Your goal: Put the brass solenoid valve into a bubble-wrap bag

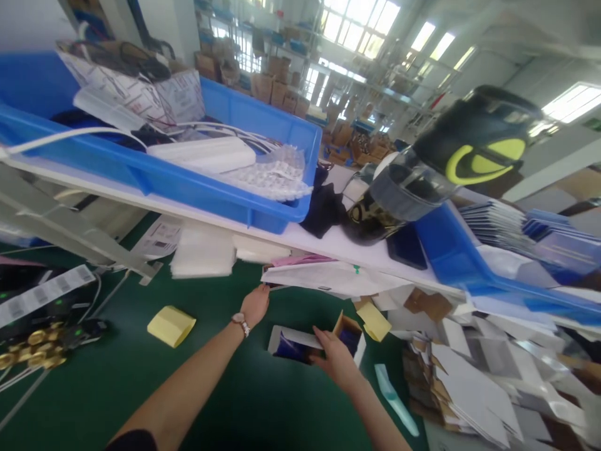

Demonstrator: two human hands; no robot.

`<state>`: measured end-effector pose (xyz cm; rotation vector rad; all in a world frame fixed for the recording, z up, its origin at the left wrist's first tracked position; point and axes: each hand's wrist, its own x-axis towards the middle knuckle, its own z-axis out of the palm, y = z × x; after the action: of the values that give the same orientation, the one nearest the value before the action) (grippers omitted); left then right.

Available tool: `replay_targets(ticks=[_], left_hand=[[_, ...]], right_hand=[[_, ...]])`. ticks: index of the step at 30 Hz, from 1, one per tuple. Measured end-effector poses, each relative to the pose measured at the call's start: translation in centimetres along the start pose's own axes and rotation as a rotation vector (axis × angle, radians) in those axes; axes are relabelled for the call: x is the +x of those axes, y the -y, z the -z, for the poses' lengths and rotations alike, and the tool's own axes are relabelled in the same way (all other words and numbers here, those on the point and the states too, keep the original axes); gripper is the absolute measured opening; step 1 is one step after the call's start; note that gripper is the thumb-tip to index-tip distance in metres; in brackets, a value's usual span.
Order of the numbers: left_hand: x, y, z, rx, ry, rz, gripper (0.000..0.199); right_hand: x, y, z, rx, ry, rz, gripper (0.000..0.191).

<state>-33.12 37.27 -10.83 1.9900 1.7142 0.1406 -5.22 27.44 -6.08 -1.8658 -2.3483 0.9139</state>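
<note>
My right hand (339, 357) grips a small open box (295, 343) with white walls and shiny dark blue contents, thumb on the near side and fingers over the top. Just beyond that hand stands another open box (351, 335), brown inside, also with something dark blue in it. My left hand (256, 305), with a watch (241, 324) on the wrist, reaches under the shelf edge. Its fingers are closed at the left end of a white sheet (319, 275); what they hold is too small to make out.
A shelf (291, 241) crosses above the green table (263, 401), bearing a blue bin (277, 216) and a dark bottle (399, 194). Yellow folded pieces (171, 326), a teal strip (394, 398) and white foam sheets (203, 250) lie around. Flattened cartons (474, 388) pile up at right; brass parts (37, 347) sit left.
</note>
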Motion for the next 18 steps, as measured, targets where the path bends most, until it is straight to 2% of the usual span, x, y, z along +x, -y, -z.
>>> replay_targets(ticks=[2, 5, 8, 10, 12, 15, 18], left_hand=[[-1.0, 0.1, -0.1, 0.020, 0.024, 0.014, 0.024], [-3.8, -0.1, -0.6, 0.040, 0.099, 0.029, 0.024], [-7.6, -1.0, -1.9, 0.039, 0.171, 0.026, 0.028], [-10.2, -2.0, -2.8, 0.033, 0.204, 0.030, 0.031], [-12.6, -3.2, -3.7, 0.027, 0.232, 0.041, 0.031], [-15.5, -4.9, -4.7, 0.020, 0.258, 0.062, 0.032], [-17.7, -6.2, -5.4, -0.010, 0.253, 0.110, 0.034]], right_hand=[[-1.6, -0.8, 0.9, 0.032, 0.011, 0.007, 0.084], [-3.6, -2.7, 2.2, 0.001, 0.008, -0.032, 0.084], [-4.6, -4.5, 2.5, -0.018, -0.108, -0.103, 0.062], [-5.0, -5.1, 2.2, 0.058, -0.209, -0.123, 0.048], [-5.3, -5.3, 2.0, 0.140, -0.243, -0.102, 0.039], [-5.1, -5.5, 3.2, 0.176, -0.223, -0.024, 0.032], [-2.2, -6.6, 6.2, 0.076, -0.257, -0.043, 0.038]])
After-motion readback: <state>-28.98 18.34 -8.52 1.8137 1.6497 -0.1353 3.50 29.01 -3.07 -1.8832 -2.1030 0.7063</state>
